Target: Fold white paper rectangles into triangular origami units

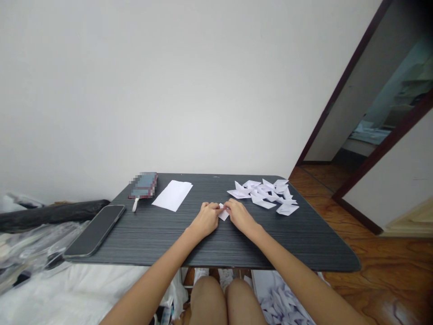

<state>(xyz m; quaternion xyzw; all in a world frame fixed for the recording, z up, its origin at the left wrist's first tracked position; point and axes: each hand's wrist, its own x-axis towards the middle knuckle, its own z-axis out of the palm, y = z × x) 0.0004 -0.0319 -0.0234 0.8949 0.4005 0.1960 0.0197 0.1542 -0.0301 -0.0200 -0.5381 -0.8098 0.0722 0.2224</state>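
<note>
My left hand and my right hand meet near the middle of the dark table. Between them is a small folded piece of white paper, its lower corner showing below my fingers. The fingers of both hands pinch it from either side, and its upper part is mostly covered. To the right lie several folded paper boats in a loose heap. A stack of flat white paper sheets rests left of my hands.
A phone lies at the table's left edge. Behind it are a blurred-out item and a small white stick-like thing. Below the table on the right, a container holds many folded papers. A wall stands behind the table.
</note>
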